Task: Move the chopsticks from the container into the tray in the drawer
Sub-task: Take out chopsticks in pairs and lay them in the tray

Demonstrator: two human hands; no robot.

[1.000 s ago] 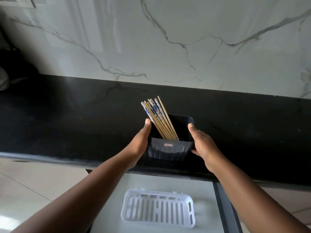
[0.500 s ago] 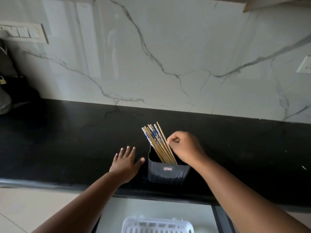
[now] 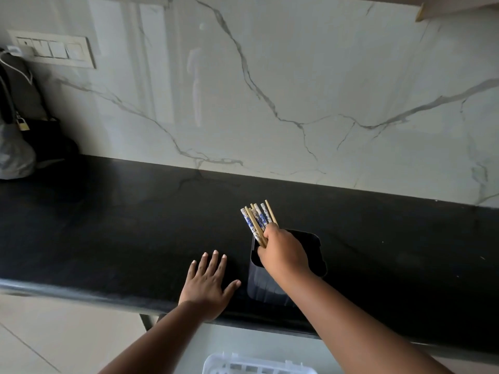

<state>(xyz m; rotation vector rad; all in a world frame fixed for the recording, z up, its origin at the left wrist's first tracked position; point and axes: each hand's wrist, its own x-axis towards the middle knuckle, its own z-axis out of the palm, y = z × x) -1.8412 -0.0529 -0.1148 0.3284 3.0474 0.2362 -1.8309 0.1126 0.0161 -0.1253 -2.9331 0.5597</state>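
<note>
A dark plastic container (image 3: 316, 253) stands near the front edge of the black countertop (image 3: 135, 225). Several chopsticks (image 3: 256, 220), wooden with blue-and-white patterned tops, stick up out of its left side. My right hand (image 3: 283, 255) is closed around the bundle just above the container's rim. My left hand (image 3: 208, 284) lies flat on the counter to the left of the container, fingers spread, holding nothing. The white slotted tray (image 3: 243, 365) shows only its far rim at the bottom edge, in the open drawer below the counter.
A white marble backsplash (image 3: 270, 90) rises behind the counter, with a switch panel (image 3: 54, 51) at upper left. A grey bag (image 3: 13, 152) and dark items sit at the counter's far left. The light tiled floor (image 3: 54, 333) lies at lower left.
My left hand let go of the container and laid itself flat on the counter. My right hand moved from the container's side and closed around the chopstick bundle. The view tilted upward.
</note>
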